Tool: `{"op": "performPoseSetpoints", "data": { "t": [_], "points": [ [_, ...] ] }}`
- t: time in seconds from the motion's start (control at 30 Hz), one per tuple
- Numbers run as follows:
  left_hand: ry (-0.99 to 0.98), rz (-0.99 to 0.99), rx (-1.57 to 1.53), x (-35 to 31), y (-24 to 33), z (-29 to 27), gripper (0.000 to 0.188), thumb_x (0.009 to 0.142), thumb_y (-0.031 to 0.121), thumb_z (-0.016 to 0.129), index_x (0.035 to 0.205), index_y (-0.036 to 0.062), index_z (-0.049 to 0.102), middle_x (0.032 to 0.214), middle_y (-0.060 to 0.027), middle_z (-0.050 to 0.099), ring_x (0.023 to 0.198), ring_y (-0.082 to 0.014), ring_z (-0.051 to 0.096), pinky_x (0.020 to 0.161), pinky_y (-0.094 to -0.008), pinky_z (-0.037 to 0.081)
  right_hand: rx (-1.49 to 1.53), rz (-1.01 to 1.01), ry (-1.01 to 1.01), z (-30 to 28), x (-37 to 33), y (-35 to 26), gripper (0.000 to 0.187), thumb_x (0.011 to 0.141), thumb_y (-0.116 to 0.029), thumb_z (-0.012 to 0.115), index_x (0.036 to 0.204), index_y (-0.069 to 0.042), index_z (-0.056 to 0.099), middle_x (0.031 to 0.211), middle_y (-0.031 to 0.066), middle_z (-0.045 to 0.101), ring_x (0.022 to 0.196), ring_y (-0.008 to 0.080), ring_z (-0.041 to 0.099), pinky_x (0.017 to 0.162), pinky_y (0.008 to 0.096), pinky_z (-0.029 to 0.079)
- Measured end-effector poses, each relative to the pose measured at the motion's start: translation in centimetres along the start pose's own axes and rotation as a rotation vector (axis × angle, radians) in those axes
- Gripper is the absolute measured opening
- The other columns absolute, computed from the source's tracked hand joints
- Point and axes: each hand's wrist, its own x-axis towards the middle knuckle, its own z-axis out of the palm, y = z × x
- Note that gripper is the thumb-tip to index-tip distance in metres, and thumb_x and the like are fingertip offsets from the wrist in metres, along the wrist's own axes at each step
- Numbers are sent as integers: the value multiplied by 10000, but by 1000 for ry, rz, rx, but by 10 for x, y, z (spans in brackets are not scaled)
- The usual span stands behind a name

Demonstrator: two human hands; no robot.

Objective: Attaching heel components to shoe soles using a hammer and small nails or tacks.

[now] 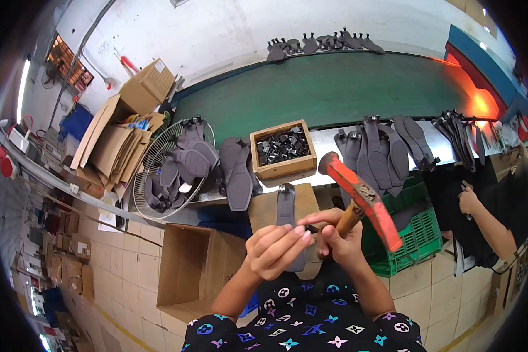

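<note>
My left hand [274,252] is closed in a pinch on a small black piece [312,228], whose shape is mostly hidden by the fingers. Tucked in my right hand [347,239] is the wooden handle of a hammer [366,202] with a worn red head. The head tilts up and away to the right, and the right fingers reach over to the black piece. Under my hands a dark grey shoe sole [286,202] lies on a wooden block [264,210], partly covered by the left hand.
Beyond it stands a wooden box [283,169] of small black pieces. Grey soles lie to its right [369,155], and more fill a wire basket [139,186]. A green conveyor belt [311,85] runs behind. A cardboard box [185,264], green crate [413,237] and co-worker's arm [490,226] flank me.
</note>
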Motion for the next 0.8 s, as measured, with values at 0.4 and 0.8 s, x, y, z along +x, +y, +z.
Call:
{"op": "performPoseSetpoints", "data": {
  "t": [0.4, 0.8],
  "points": [
    [188, -1040, -421, -55, -37, 63, 455, 737, 151, 826, 1126, -8, 653, 1065, -149, 687, 996, -300, 653, 883, -359, 520, -230, 142, 34, -10, 5, 11, 142, 902, -19, 605, 1032, 27, 636, 1064, 179, 687, 479, 42, 487, 445, 188, 401],
    [-251, -1027, -540, -88, -56, 68, 294, 734, 271, 814, 906, 49, 728, 874, -94, 727, 820, -267, 683, 1128, -535, 253, -665, 154, -103, -25, 69, 62, 254, 904, -112, 670, 1112, 27, 637, 948, 106, 711, 860, 144, 655, 779, 309, 517]
  ]
}}
